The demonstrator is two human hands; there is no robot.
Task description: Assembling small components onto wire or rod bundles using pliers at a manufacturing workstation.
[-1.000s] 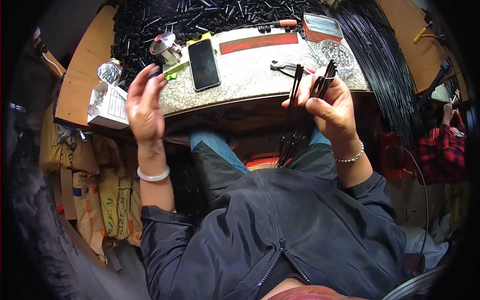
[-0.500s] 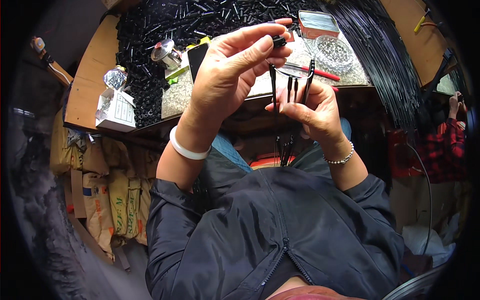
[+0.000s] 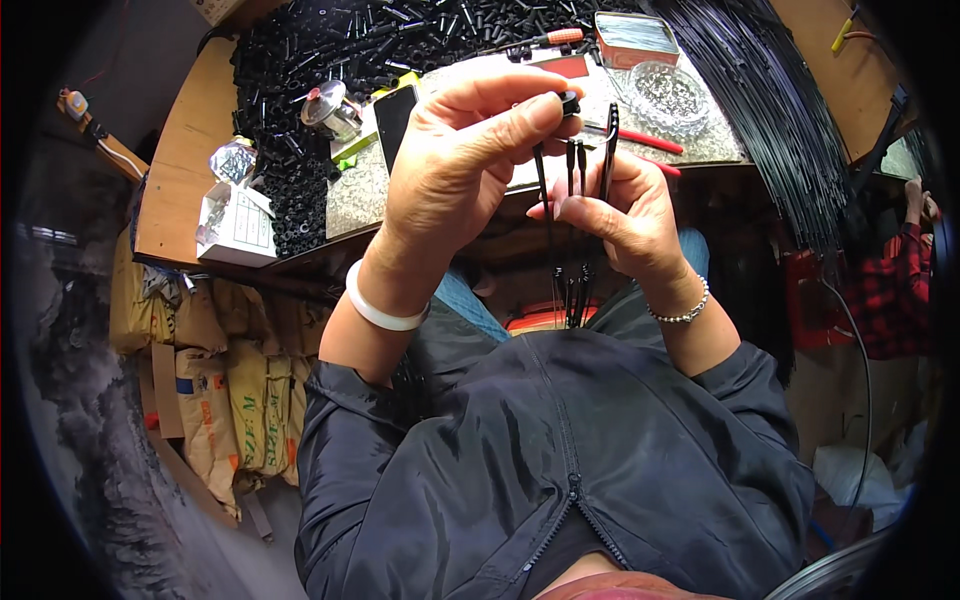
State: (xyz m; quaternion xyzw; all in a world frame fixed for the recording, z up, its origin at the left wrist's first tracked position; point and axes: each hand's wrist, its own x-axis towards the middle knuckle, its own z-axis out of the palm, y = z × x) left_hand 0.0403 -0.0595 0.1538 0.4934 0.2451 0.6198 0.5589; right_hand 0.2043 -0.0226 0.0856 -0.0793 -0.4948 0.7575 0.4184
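Observation:
My left hand [image 3: 445,165] is raised over the table's near edge, thumb and fingers pinched on a small round black plastic part [image 3: 570,104]. Just right of it and a little lower, my right hand [image 3: 635,220] is closed around several thin black ribs [image 3: 608,150], like umbrella ribs. Their thicker upper ends stand up above the fingers, close to the left fingertips. Lower down, the ribs hang toward my lap. Part of the grip on each side is hidden behind the fingers.
A heap of small black plastic parts [image 3: 330,50] covers the back left. Long thin black rods [image 3: 750,110] lie at the right. Between them are a glass dish [image 3: 668,98], a tin [image 3: 636,42], red-handled tools [image 3: 650,141] and a phone [image 3: 394,125]. A white box [image 3: 238,225] sits left.
My left hand has lowered slightly, bringing the black part down nearer the rib ends. The ribs in my right hand have drawn closer together.

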